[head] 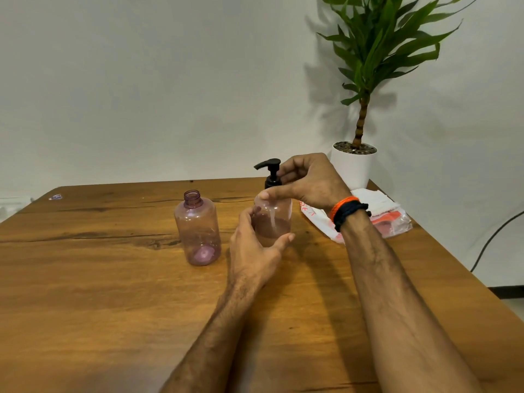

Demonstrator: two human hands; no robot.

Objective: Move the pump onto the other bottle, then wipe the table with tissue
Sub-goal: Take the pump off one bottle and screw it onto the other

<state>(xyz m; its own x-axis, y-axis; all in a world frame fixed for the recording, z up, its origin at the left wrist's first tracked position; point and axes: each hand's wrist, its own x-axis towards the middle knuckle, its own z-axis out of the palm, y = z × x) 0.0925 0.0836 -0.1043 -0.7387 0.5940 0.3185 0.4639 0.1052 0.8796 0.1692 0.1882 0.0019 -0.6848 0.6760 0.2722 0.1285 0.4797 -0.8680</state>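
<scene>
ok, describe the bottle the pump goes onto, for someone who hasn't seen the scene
On the wooden table, two pinkish see-through bottles stand near the middle. It's the empty bottle farther from the potted plant: open threaded neck, untouched, while its neighbour carries the black pump.

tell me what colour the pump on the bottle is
Black: the pump is seen clearly in the head view, atop the pink-tinted bottle.

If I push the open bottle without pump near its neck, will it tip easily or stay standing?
The open bottle looks empty and thin-walled, so it is probably very light and may slide or tip under a push near the neck. Its wide flat base should help somewhat. Once tipped, its round body would likely roll on the smooth table.
</scene>
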